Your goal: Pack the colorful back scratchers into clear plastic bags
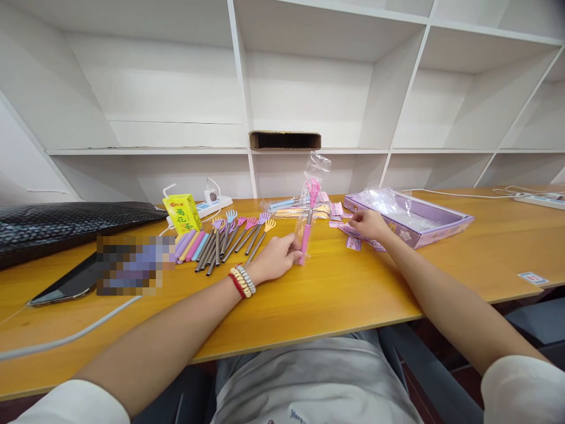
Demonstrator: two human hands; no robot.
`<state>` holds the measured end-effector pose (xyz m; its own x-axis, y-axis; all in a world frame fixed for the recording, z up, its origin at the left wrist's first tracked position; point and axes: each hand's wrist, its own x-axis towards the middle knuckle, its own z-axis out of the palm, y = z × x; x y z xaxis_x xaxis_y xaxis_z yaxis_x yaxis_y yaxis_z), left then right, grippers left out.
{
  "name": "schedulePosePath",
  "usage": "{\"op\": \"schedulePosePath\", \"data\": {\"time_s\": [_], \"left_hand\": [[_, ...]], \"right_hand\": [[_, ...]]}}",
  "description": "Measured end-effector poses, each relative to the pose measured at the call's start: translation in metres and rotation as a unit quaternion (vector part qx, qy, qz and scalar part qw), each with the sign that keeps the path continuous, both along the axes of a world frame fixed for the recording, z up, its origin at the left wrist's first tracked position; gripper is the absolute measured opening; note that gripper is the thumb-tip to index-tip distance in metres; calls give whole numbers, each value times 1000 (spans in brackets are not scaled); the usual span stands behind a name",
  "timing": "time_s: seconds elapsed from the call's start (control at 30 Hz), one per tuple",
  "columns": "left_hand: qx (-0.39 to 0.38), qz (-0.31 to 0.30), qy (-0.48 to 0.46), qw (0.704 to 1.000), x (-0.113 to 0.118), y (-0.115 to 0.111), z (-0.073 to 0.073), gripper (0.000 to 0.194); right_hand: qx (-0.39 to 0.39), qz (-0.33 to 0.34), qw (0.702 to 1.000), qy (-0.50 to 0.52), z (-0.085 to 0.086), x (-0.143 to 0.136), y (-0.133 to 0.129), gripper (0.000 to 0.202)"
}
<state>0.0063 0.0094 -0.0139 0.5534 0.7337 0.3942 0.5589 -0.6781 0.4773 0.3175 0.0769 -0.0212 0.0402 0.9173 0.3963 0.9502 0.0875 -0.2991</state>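
By the wooden table (pixel 265 318), an open purple box (pixel 441 231) is being supported, with loose claw-headed rods (pixel 233 239) well to its left. Nearer the box, a pink back scratcher (pixel 306 234) is being held nearly upright in a clear sleeve (pixel 316 166), pinched by the left hand (pixel 276 258). At the box's left side, the right hand (pixel 369 226) is being held, fingers curled, over printed cards (pixel 354 243); whether one is being pinched cannot be told.
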Motion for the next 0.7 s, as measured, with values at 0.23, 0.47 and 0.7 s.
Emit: {"op": "schedulePosePath", "data": {"time_s": [0.23,0.47,0.7], "left_hand": [[-4,-9,-2,1000,-1,0,-1,6],[-13,-17,-3,1000,0,0,0,6],[-3,-8,-5,1000,-1,1,-1,6]], "right_hand": [[-115,35,992,-24,-3,1,2,21],[-102,25,994,-24,-4,-4,1,29],[-29,-18,999,-9,-7,2,5,32]]}}
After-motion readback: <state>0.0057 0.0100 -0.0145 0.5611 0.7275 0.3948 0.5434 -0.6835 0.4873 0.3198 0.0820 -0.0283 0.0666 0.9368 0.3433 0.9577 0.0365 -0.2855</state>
